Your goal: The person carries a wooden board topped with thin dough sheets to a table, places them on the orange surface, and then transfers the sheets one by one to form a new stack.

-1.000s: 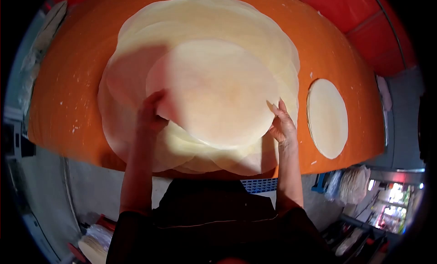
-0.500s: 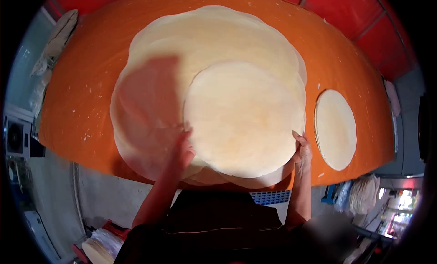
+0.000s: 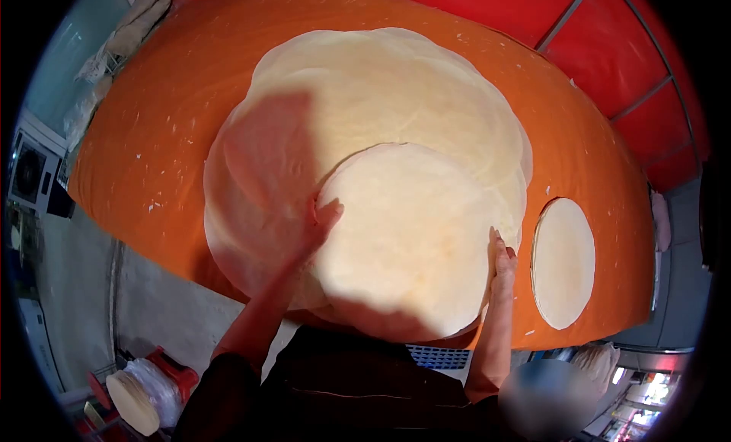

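Observation:
A pale, thin round flatbread lies in front of me over a wider pile of overlapping thin flatbreads. My left hand grips its left edge, thumb over the top and the other fingers at the rim, partly hidden. At the opposite edge, my right hand holds the rim, fingers pointing away from me. Shadow falls across the left of the pile and the near edge of the round. To the right sits a smaller stack of round flatbreads.
An orange cloth with scattered white flakes covers the table. Red panels stand behind it. At the lower left, a red stool is beside wrapped flatbreads. A blue crate shows below the table's near edge.
The view has shifted, so the table appears lower. The round flatbread has come closer to my body relative to the pile, both hands staying at its edges.

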A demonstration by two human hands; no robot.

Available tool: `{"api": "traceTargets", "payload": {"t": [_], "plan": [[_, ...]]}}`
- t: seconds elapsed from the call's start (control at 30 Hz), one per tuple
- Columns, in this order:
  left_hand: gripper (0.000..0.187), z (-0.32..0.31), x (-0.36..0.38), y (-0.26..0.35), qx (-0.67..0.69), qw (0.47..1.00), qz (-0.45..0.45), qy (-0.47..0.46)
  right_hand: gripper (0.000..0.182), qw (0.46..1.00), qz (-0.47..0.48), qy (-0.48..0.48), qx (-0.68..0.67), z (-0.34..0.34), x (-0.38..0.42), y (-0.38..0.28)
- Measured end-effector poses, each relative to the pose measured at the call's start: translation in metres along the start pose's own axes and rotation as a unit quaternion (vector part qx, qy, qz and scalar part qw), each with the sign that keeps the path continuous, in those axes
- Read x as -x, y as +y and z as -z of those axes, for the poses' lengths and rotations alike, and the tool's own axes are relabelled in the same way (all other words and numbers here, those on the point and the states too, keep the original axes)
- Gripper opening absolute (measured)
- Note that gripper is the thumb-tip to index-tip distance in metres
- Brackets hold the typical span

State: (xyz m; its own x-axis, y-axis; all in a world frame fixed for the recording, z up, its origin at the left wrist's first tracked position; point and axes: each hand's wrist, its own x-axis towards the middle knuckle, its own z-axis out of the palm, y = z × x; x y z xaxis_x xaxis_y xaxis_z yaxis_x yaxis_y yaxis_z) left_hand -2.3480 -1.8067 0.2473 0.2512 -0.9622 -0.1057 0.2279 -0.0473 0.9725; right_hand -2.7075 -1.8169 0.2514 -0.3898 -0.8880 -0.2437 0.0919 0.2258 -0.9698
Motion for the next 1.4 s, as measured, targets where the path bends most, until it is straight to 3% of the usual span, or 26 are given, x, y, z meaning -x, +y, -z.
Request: {"api": "traceTargets", "payload": {"t": [0.03,0.07,0.17,0.2,0.27,0.3,0.37,0.4,0.5,0.57,0.63,0.67,0.73,0.77,0.83,0.9,0.93,0.97,1.0,1.03,1.13,1.17,1.23,1.27,1.33,1.4], "plan": [[0.052,0.002,0.0,-0.006,-0.005,1.0,-0.004,0.007,0.037,0.999,-0.011,0.019,0.029,-0.003,0.002,-0.005],[0.051,0.006,-0.001,-0.015,-0.012,1.0,-0.008,0.012,0.036,0.995,-0.097,-0.023,0.01,-0.001,0.004,-0.02],[0.049,0.024,-0.011,-0.045,-0.029,0.999,-0.025,0.023,0.036,0.979,-0.068,-0.191,-0.034,0.032,0.024,-0.011],[0.048,0.027,-0.013,-0.052,-0.032,0.999,-0.03,0.028,0.038,0.986,-0.044,-0.138,-0.08,0.039,0.033,0.003],[0.046,0.036,-0.012,-0.063,-0.05,0.997,0.039,0.035,0.04,0.99,-0.009,-0.05,-0.132,0.06,0.027,0.046],[0.045,0.034,-0.006,-0.055,-0.028,0.996,0.081,0.007,0.033,0.989,0.006,-0.047,-0.137,0.051,0.032,0.023],[0.042,0.014,0.015,-0.011,0.049,0.981,0.172,-0.075,0.031,0.914,-0.126,-0.173,-0.343,0.038,0.043,-0.031],[0.041,0.001,0.021,0.009,0.107,0.962,0.214,-0.131,0.041,0.909,-0.048,-0.213,-0.354,0.051,0.033,-0.019],[0.035,-0.013,0.024,-0.002,-0.112,0.99,0.087,-0.018,0.044,0.97,-0.02,-0.095,-0.223,0.036,0.013,-0.004],[0.032,-0.016,0.021,0.004,-0.317,0.948,0.02,0.007,0.042,0.997,-0.031,0.02,-0.061,0.012,0.016,-0.022],[0.028,-0.012,0.021,0.0,-0.362,0.932,-0.002,0.019,0.041,0.961,-0.091,0.176,0.192,-0.014,0.02,-0.045],[0.025,-0.008,0.016,-0.019,-0.304,0.952,0.007,0.02,0.035,0.957,-0.085,0.17,0.221,-0.007,0.011,-0.038],[0.024,-0.003,0.01,-0.041,-0.26,0.965,-0.03,0.032,0.029,0.997,-0.074,-0.005,0.004,0.039,-0.011,-0.007],[0.026,-0.001,0.008,-0.048,-0.275,0.958,-0.075,0.044,0.027,0.988,-0.067,-0.095,-0.104,0.059,-0.01,0.009],[0.028,-0.002,0.007,-0.046,-0.276,0.954,-0.092,0.07,0.034,0.992,-0.042,-0.074,-0.093,0.069,0.007,0.02],[0.028,-0.01,0.017,-0.033,-0.254,0.963,-0.031,0.085,0.039,0.994,0.028,-0.04,-0.094,0.057,0.034,0.029],[0.029,-0.013,0.021,-0.024,-0.198,0.978,0.008,0.062,0.048,0.992,-0.013,-0.019,-0.123,0.062,0.029,0.027],[0.029,-0.016,0.027,-0.015,-0.143,0.988,0.049,0.038,0.047,0.988,-0.04,-0.07,-0.134,0.067,0.023,0.017],[0.03,-0.018,0.031,-0.012,-0.087,0.992,0.091,0.015,0.046,0.96,-0.084,-0.112,-0.242,0.058,0.033,-0.007],[0.031,-0.019,0.028,-0.011,-0.137,0.988,0.069,0.033,0.046,0.916,-0.123,-0.154,-0.348,0.049,0.041,-0.026],[0.036,-0.029,0.011,-0.016,-0.268,0.962,0.026,0.04,0.049,0.942,-0.099,-0.103,-0.305,0.055,0.019,0.006],[0.036,-0.038,0.01,-0.015,-0.349,0.933,-0.042,0.079,0.046,0.99,-0.023,0.001,-0.136,0.049,0.008,0.014],[0.035,-0.051,0.016,-0.016,-0.504,0.834,-0.17,0.146,0.036,0.992,-0.084,0.086,-0.04,0.024,0.005,-0.011],[0.032,-0.048,0.009,-0.04,-0.474,0.848,-0.165,0.169,0.032,0.993,-0.075,0.056,-0.069,0.032,0.003,-0.003],[0.029,-0.041,0.009,-0.016,-0.452,0.886,-0.045,0.095,0.024,0.99,-0.045,-0.007,-0.13,0.049,-0.011,0.013],[0.029,-0.032,0.005,-0.009,-0.389,0.92,0.016,0.047,0.023,0.991,-0.077,-0.075,-0.081,0.067,0.01,0.013]]}}
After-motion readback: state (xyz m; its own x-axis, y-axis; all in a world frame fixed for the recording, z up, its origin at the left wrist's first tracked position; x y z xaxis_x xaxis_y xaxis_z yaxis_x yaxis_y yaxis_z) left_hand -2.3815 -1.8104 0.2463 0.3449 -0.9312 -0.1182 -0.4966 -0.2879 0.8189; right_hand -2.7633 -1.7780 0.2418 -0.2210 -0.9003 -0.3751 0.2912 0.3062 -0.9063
